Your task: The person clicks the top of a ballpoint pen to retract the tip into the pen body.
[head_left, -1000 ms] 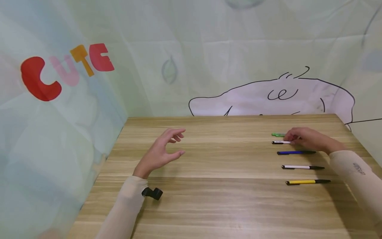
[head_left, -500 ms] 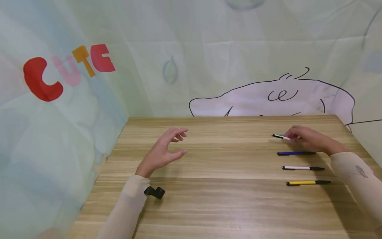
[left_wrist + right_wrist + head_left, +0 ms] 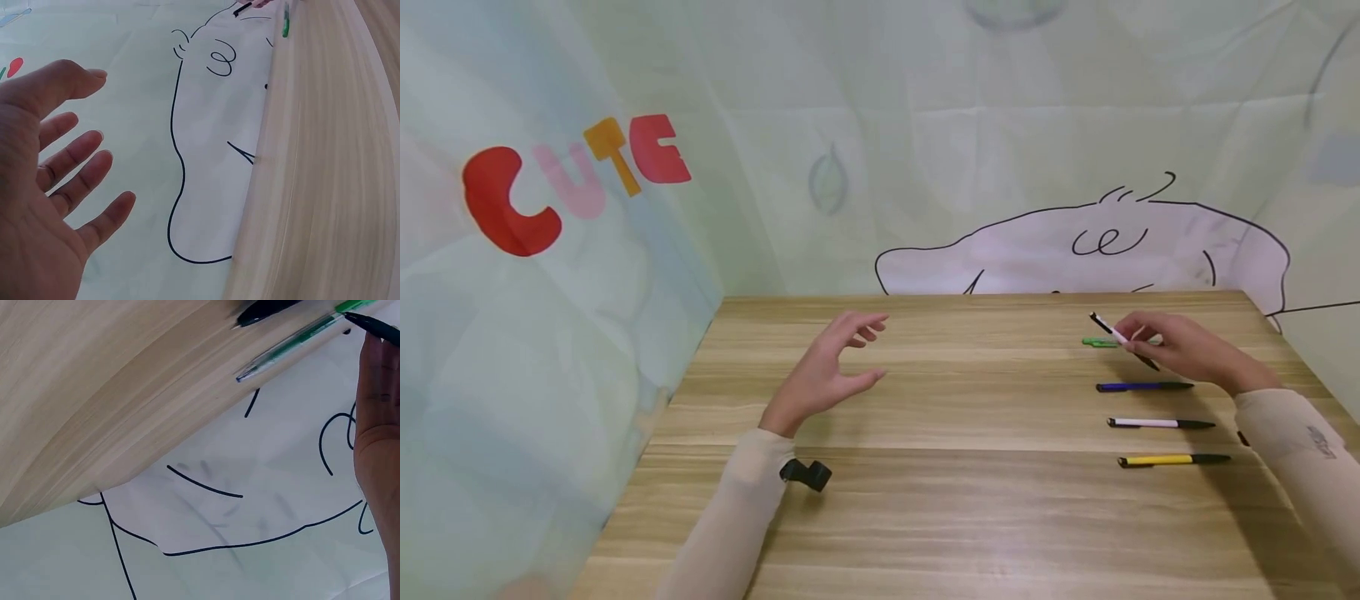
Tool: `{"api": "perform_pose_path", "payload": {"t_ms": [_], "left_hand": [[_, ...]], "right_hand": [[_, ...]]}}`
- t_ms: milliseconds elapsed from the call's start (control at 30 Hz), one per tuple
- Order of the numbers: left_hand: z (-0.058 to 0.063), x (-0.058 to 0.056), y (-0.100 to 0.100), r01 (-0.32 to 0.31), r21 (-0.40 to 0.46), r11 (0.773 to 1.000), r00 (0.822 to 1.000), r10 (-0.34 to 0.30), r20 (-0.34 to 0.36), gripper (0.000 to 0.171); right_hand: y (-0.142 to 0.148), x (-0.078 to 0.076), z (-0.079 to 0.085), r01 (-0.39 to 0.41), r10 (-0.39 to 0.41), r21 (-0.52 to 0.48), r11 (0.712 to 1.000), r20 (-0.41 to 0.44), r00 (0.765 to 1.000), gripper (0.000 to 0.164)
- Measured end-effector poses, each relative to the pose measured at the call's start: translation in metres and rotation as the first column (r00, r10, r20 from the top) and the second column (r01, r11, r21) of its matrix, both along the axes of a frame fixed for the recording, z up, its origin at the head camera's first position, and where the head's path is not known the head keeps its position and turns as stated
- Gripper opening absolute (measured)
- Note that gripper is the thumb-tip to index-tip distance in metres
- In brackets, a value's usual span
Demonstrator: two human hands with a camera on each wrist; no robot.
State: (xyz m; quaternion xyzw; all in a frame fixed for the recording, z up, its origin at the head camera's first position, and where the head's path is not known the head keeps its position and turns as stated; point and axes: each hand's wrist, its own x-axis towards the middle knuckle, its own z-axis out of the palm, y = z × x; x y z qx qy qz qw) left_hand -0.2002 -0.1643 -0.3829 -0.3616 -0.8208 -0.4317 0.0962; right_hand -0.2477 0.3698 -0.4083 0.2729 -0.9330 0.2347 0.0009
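Between thumb and fingers my right hand [image 3: 1176,346] pinches a white pen [image 3: 1118,335] with black ends, tilted and lifted off the table. Under it lies a green pen [image 3: 1099,342] with a clear barrel, partly hidden by the hand; the right wrist view shows its tip end. Nearer to me a blue pen [image 3: 1142,387], a second white pen [image 3: 1157,423] and a yellow pen [image 3: 1168,460] lie in a column, roughly parallel. Over the left part of the table hovers my left hand [image 3: 823,375], fingers and thumb spread apart and holding nothing.
The wood-grain table [image 3: 970,517] reaches back to a printed cloth [image 3: 790,150] hanging behind and at the left. On my left wrist sits a small black camera mount [image 3: 807,475].
My right hand has picked the white pen up off the table and turned it, its black clip end swinging away from me. My left hand has drifted slightly right.
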Motion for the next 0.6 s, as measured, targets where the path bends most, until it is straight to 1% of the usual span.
{"api": "perform_pose_path", "payload": {"t_ms": [200, 333, 400, 433, 600], "left_hand": [[0.002, -0.004, 0.011, 0.008, 0.029, 1.000, 1.000, -0.008, -0.024, 0.072], [0.003, -0.007, 0.018, 0.016, 0.051, 0.999, 0.999, -0.014, -0.031, 0.073], [0.004, -0.008, 0.021, 0.022, 0.059, 0.998, 0.999, -0.020, -0.038, 0.074], [0.005, -0.009, 0.023, 0.026, 0.064, 0.998, 0.999, -0.024, -0.042, 0.074], [0.005, -0.013, 0.033, 0.042, 0.079, 0.996, 0.997, -0.037, -0.067, 0.073]], "right_hand": [[-0.008, 0.006, 0.006, 0.035, -0.032, -0.084, 0.996, 0.041, 0.999, 0.014], [-0.015, 0.010, 0.009, 0.085, -0.075, -0.130, 0.988, 0.076, 0.994, 0.015], [-0.020, 0.011, 0.011, 0.098, -0.087, -0.150, 0.984, 0.078, 0.993, 0.017], [-0.022, 0.012, 0.012, 0.102, -0.091, -0.162, 0.982, 0.076, 0.993, 0.017], [-0.035, 0.014, 0.014, 0.075, -0.064, -0.230, 0.970, 0.054, 0.997, 0.016]]}}
